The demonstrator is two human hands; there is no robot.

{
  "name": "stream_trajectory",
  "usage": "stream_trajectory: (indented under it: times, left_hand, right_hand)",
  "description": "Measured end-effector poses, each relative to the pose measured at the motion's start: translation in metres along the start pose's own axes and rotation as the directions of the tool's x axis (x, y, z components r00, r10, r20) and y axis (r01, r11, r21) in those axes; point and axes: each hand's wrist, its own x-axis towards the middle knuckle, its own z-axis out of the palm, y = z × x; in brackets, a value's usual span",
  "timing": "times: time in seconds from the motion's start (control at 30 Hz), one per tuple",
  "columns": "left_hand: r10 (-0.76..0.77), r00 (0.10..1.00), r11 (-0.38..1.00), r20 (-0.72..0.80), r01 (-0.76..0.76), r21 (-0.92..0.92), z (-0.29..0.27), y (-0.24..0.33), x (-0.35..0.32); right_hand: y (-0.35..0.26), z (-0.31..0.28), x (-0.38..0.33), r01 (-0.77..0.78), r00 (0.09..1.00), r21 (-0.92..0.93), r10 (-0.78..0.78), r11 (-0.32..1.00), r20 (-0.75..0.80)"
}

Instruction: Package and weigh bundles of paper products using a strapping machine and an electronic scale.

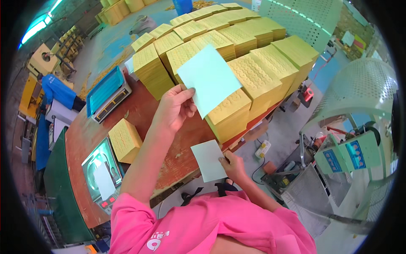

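My left hand (176, 106) pinches a pale, blank-looking sheet of paper (209, 80) by its lower left edge and holds it up in front of the yellow stacks. Lower down, my right hand (233, 164) grips a second pale sheet (208, 161) at its right edge, close to the table's front edge. Behind the raised sheet stand many tall stacks of yellow paper (258, 74), several with rows of round embossed marks on top. Apart from them, a smaller yellow stack (125, 140) sits left of my left forearm.
A digital scale (101, 169) with a paper slip on its pan rests on the red-brown table (80, 199). Farther back is a blue-tray scale (109, 94). At the right stands a machine with a perforated metal guard (363, 86). A person in blue (61, 91) bends at the far left.
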Motion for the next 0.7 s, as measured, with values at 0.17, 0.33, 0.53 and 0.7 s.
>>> stream_trajectory:
  times: [0.17, 0.33, 0.53, 0.7]
  left_hand:
    - [-0.031, 0.983, 0.985, -0.183, 0.061, 0.162, 0.018, -0.020, 0.021]
    - [0.059, 0.976, 0.945, -0.212, 0.014, 0.326, 0.023, -0.021, 0.018]
    - [0.074, 0.970, 0.909, -0.232, 0.030, 0.416, 0.038, -0.019, 0.010]
    - [0.087, 0.970, 0.875, -0.228, 0.035, 0.483, 0.038, -0.020, 0.008]
  right_hand:
    - [0.043, -0.023, 0.007, 0.027, 0.996, 0.209, -0.045, 0.977, 0.083]
    - [0.045, -0.042, 0.016, -0.118, 0.981, 0.268, 0.070, 0.956, 0.182]
    - [0.059, -0.045, 0.019, -0.094, 0.976, 0.290, 0.031, 0.952, 0.216]
    - [0.065, -0.048, 0.020, -0.011, 0.986, 0.277, -0.035, 0.961, 0.161]
